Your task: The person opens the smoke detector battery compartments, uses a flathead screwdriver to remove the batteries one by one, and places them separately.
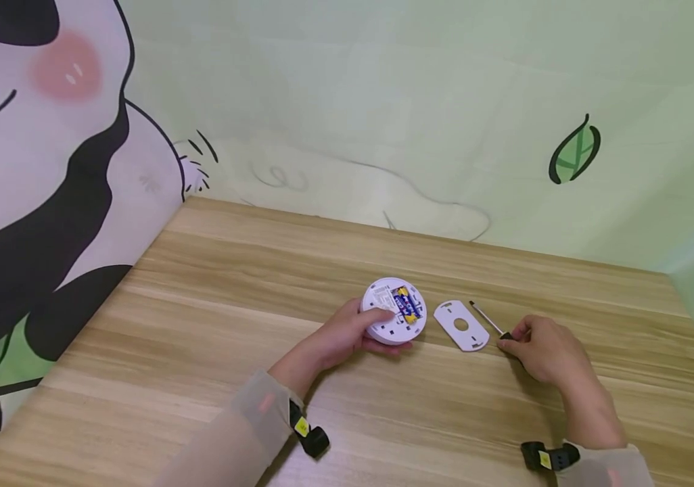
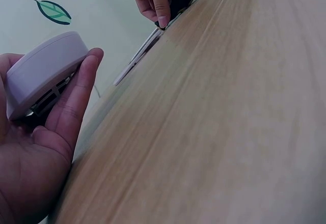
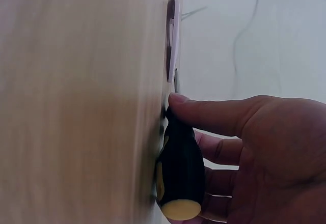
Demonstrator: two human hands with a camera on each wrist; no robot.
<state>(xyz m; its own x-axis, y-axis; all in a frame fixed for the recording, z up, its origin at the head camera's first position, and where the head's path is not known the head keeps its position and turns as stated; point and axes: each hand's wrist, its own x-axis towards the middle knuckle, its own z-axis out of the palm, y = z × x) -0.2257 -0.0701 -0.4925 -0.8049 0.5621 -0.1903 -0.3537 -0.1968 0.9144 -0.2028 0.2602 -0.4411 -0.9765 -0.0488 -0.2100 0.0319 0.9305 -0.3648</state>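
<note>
My left hand (image 1: 342,333) grips a round white smoke detector (image 1: 394,330), thumb across its back and fingers underneath. Blue-and-yellow batteries (image 1: 406,306) sit in the open compartment on that back, beside a printed label. In the left wrist view, slots show along the underside of the detector (image 2: 48,68). My right hand (image 1: 546,348) pinches a screwdriver (image 3: 181,168) by its black handle with a yellow end; its thin shaft points away over the table. Between the hands a white mounting plate (image 1: 444,314) with a round central hole lies flat, just left of the screwdriver.
The wooden table (image 1: 231,270) runs back to a pale green wall sheet (image 1: 335,101) with a printed leaf (image 1: 575,154). A large printed panda (image 1: 97,149) covers the sheet at the left. Black wrist cameras are strapped over both sleeves.
</note>
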